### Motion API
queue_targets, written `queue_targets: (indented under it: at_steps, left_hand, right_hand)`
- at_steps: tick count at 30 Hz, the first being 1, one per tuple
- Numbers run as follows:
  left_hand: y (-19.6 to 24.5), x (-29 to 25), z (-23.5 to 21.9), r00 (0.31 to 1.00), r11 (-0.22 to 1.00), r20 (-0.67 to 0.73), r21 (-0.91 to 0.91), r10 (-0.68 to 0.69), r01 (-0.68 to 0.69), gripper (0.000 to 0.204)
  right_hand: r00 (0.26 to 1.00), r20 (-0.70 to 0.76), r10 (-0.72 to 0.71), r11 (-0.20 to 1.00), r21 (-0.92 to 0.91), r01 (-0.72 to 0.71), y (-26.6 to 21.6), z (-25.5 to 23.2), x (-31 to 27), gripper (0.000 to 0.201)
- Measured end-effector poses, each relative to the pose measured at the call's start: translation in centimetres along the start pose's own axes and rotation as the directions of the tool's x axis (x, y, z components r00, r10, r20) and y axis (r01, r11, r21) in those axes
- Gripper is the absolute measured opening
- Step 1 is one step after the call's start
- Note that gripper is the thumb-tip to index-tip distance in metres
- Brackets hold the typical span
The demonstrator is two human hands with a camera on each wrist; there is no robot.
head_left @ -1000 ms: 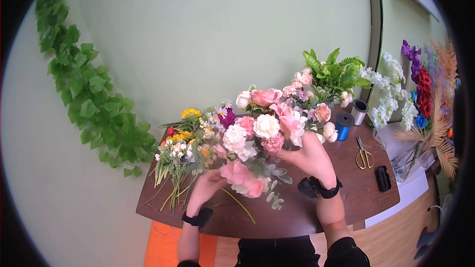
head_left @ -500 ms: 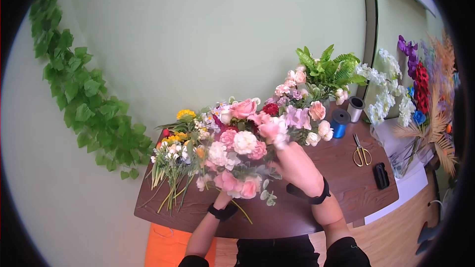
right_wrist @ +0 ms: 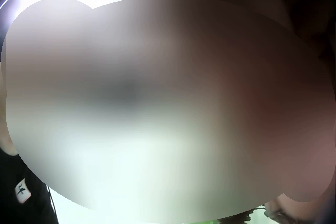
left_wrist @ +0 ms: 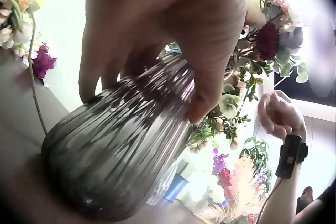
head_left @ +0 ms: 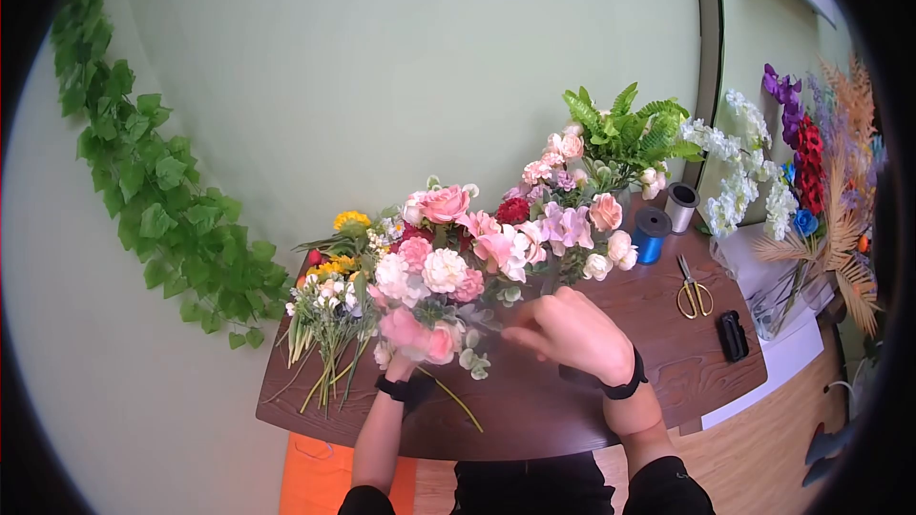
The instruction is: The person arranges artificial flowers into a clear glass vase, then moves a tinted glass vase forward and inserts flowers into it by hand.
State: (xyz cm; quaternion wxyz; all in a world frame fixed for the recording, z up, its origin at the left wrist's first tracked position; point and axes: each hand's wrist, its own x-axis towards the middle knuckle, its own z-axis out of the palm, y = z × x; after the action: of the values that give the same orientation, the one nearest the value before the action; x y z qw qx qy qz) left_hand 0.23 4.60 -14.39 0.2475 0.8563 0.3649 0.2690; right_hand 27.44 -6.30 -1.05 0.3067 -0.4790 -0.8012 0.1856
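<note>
In the left wrist view my left hand (left_wrist: 168,19) grips a ribbed clear glass vase (left_wrist: 115,150) round its upper part, and the vase leans. Pink, white and dark red flowers (head_left: 445,270) spread above it in the head view, covering most of my left hand (head_left: 402,368). My right hand (head_left: 575,334) is raised to the right of these blooms, its fingers loosely curled with nothing visible in them. The left wrist view also shows my right hand (left_wrist: 279,115), apart from the vase. The right wrist view is largely blurred.
Loose stems with white blossoms (head_left: 329,310) lie at the table's left. Behind and to the right stand a fern arrangement (head_left: 634,129), a blue spool (head_left: 652,235) and a grey spool (head_left: 681,207). Gold-handled scissors (head_left: 695,296) and a black case (head_left: 733,336) lie at the right.
The arrangement has shifted left and turned. My left hand has gone from beside the flowers to beneath them. My right hand has left the blooms it was touching and is lower, its fingers now curled.
</note>
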Motion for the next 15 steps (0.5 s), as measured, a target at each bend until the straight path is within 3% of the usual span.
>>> queue_targets:
  at_steps: [3,15]
  left_hand:
    - [-0.4,0.3,-0.3,1.000,0.999,0.002,0.046,0.010,-0.010,0.031]
    - [-1.2,2.0,-0.2,0.999,0.972,0.004,0.230,0.046,-0.045,0.031]
  right_hand:
    - [0.999,0.045,-0.025,0.996,-0.082,0.029,0.2,0.1,0.1,0.026]
    - [0.997,0.075,-0.023,0.993,-0.111,0.031,0.5,0.5,0.5,0.028]
